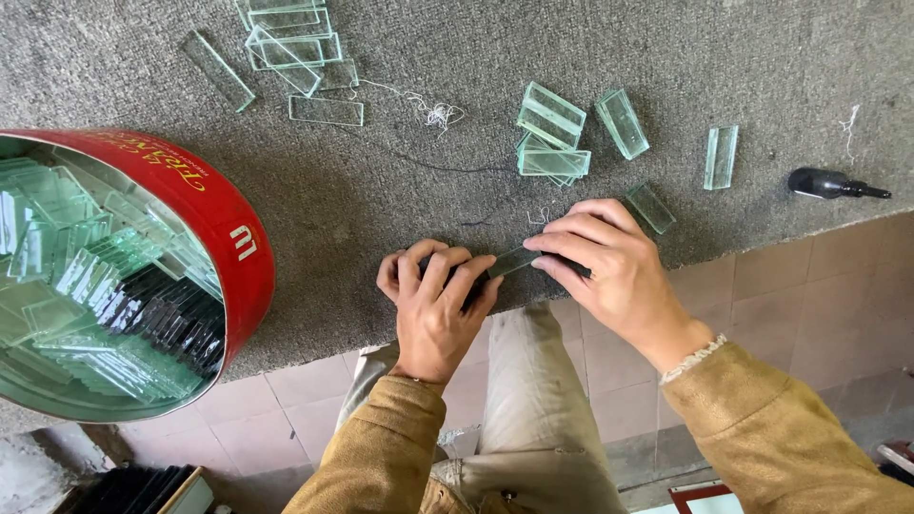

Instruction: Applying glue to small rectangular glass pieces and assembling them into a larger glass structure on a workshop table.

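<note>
Glass strip (514,260) between left hand (435,305) and right hand (609,266).

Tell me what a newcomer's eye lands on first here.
First, the big red round tin at the left, packed with clear glass strips. Next, the left hand and right hand meeting at the grey carpeted table's front edge, pinching one glass strip between them. Loose glass pieces lie scattered behind.
</note>
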